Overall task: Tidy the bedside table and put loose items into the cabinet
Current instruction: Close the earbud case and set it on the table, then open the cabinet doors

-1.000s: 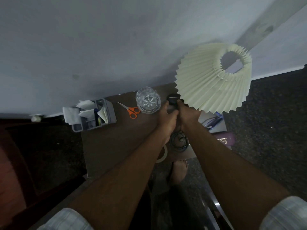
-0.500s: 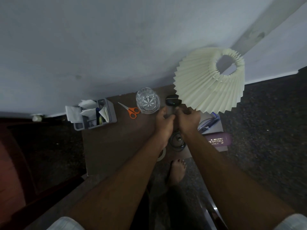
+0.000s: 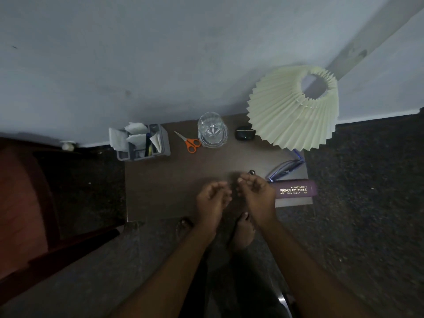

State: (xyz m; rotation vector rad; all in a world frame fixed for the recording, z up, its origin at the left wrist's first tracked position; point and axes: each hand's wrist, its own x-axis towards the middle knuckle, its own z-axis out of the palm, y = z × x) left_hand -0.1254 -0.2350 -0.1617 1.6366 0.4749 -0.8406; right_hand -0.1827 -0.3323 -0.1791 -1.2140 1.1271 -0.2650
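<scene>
On the brown bedside table (image 3: 172, 184) lie orange scissors (image 3: 190, 142), a clear glass (image 3: 212, 130), a small black case (image 3: 244, 133), blue-framed spectacles (image 3: 284, 168) and a purple spectacle case (image 3: 294, 190). My left hand (image 3: 212, 199) and my right hand (image 3: 257, 191) hover close together over the table's front edge, fingers curled. A small dark metal-tipped cable end (image 3: 252, 172) pokes out past my right fingertips. Whatever lies under my left fingers is hidden.
A pleated cream lampshade (image 3: 291, 109) overhangs the back right corner. A grey organiser (image 3: 142, 143) with papers and pens stands at the back left. Reddish furniture (image 3: 18, 203) is at the left, dark floor all round, my bare foot (image 3: 244, 230) below the table edge.
Both hands have drawn back from the black case by the lamp to the front edge of the table. The coiled cable and tape roll seen before are now covered by my hands.
</scene>
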